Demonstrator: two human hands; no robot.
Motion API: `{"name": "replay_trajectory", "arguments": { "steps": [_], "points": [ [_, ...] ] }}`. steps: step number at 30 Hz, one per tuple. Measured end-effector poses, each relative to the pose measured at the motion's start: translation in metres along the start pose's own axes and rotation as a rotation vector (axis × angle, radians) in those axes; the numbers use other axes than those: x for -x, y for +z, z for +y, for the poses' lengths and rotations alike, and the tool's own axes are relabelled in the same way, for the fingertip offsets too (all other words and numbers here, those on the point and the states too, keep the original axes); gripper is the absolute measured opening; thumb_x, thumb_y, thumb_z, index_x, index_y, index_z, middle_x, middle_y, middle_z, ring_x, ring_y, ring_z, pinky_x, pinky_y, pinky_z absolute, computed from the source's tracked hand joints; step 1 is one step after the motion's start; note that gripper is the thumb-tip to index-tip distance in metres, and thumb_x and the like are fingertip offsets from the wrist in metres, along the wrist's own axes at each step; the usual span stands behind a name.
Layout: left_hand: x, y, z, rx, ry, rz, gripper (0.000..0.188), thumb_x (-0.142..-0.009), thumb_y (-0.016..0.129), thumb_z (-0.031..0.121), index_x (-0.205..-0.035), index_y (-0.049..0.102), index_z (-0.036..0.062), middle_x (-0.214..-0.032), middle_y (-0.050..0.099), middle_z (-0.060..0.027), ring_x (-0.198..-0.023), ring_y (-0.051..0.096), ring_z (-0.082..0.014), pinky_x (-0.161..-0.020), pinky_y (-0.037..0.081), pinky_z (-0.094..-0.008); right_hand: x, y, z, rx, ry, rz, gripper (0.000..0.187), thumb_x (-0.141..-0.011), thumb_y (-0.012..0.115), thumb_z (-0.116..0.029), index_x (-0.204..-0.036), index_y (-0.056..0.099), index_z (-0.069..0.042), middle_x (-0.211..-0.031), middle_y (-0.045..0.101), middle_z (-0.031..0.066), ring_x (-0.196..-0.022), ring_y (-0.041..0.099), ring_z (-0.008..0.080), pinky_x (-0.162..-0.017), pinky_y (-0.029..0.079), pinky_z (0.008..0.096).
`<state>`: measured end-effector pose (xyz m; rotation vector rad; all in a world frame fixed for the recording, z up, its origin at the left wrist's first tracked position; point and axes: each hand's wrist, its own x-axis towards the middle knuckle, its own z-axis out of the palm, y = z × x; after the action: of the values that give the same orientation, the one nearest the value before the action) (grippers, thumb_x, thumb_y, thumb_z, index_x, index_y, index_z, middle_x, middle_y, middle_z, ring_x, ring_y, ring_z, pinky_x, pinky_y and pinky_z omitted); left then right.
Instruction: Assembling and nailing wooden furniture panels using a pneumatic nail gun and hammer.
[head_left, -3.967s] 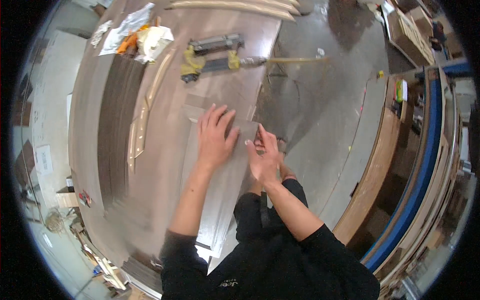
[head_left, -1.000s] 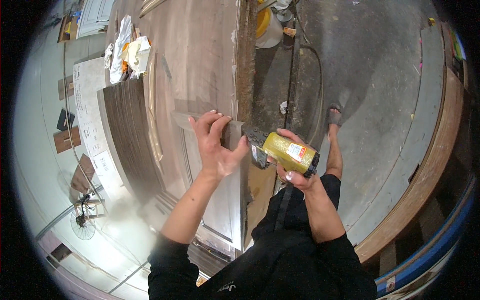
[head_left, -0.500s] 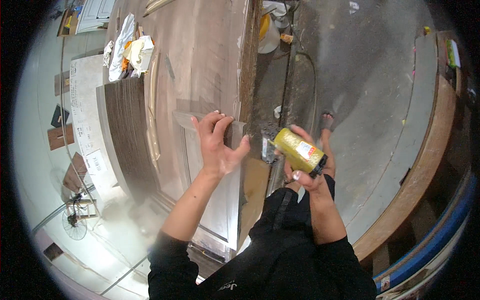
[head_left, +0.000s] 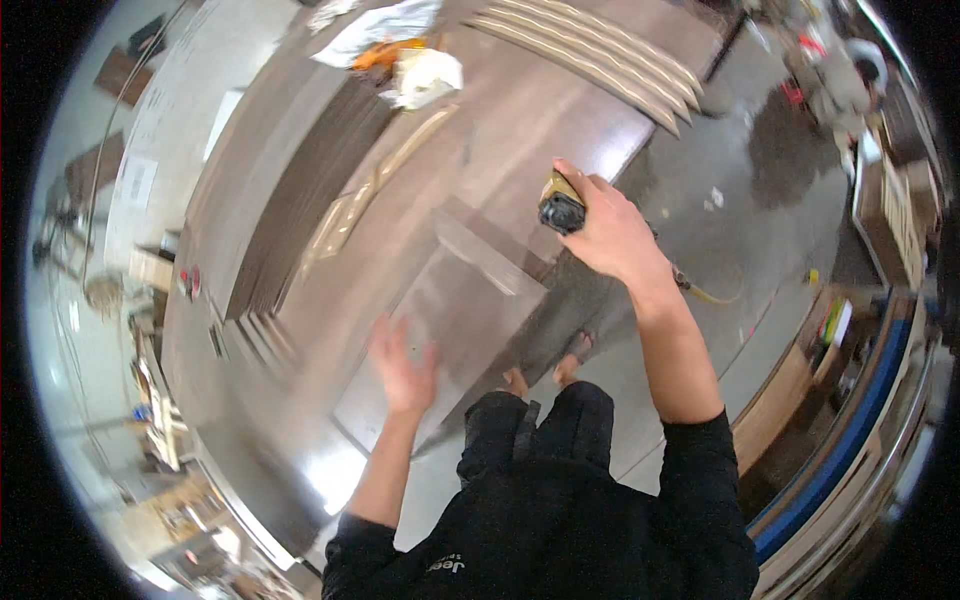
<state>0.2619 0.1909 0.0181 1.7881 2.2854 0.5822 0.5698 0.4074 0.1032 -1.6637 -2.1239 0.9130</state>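
My right hand [head_left: 618,232] is wrapped around a yellow cylindrical hand-held power tool [head_left: 562,205], raised past the far right edge of the worktable. The tool's black end faces me; my palm and fingers hide most of its body. Over a framed brown panel like a cabinet door [head_left: 450,315], my left hand [head_left: 402,368] hovers with fingers spread, blurred by motion and holding nothing. Across the panel's far end lies a flat grey-brown strip [head_left: 485,250]. I cannot tell whether my left fingertips touch the panel.
Left of the panel stands a stack of dark brown boards [head_left: 315,190], beside pale moulding strips [head_left: 375,185]. More strips [head_left: 590,55] lie at the table's far end, with white and orange cloths [head_left: 425,78] nearby. A thin hose [head_left: 715,295] trails right of my forearm.
The view has turned and shifted. My right hand has lifted the yellow tool from near my legs to farther forward. My left hand has left the panel's far end and come nearer me.
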Motion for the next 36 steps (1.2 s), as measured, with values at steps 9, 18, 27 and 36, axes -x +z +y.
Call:
{"name": "replay_trajectory", "arguments": {
  "steps": [9,18,27,36],
  "points": [
    [0.197,-0.062,-0.187,0.199,-1.053,0.312,0.065,-0.093,0.067,0.021,-0.148,0.04,-0.0005,-0.13,0.057,-0.0252,-0.111,0.061,-0.0316,-0.089,0.054,-0.0422,-0.098,0.097,-0.015,0.407,-0.33,0.201,0.073,-0.082,0.074,-0.021,-0.149,0.045,-0.014,-0.137,0.053,0.0234,-0.121,0.057,0.0423,-0.101,0.047,0.0503],
    [0.158,-0.038,-0.19,0.327,-1.016,0.455,0.063,-0.092,0.068,0.021,-0.147,0.045,-0.0004,-0.098,0.063,-0.0095,-0.085,0.058,-0.0176,-0.082,0.049,-0.0312,-0.028,0.166,-0.018,0.07,-0.371,0.005,0.065,-0.082,0.076,-0.016,-0.142,0.054,-0.008,-0.136,0.059,0.0212,-0.117,0.058,0.042,-0.102,0.047,0.0485],
    [0.02,-0.04,-0.173,0.329,-0.735,0.288,0.061,-0.09,0.07,0.024,-0.142,0.05,-0.0009,-0.128,0.062,-0.0254,-0.121,0.058,-0.0389,-0.104,0.045,-0.0448,0.05,0.134,0.07,-0.337,0.091,0.288,0.059,-0.085,0.077,-0.012,-0.139,0.058,0.0,-0.112,0.061,0.01,-0.099,0.061,0.0187,-0.086,0.05,0.0306],
    [-0.028,-0.046,-0.203,-0.04,-0.619,0.291,0.065,-0.09,0.071,0.03,-0.145,0.049,0.0032,-0.134,0.059,-0.0206,-0.126,0.053,-0.0385,-0.109,0.039,-0.0507,0.093,0.143,0.038,-0.505,0.202,0.165,0.057,-0.084,0.076,-0.011,-0.138,0.06,-0.003,-0.108,0.06,0.0094,-0.095,0.06,0.0184,-0.084,0.051,0.0311]
  ]
}}
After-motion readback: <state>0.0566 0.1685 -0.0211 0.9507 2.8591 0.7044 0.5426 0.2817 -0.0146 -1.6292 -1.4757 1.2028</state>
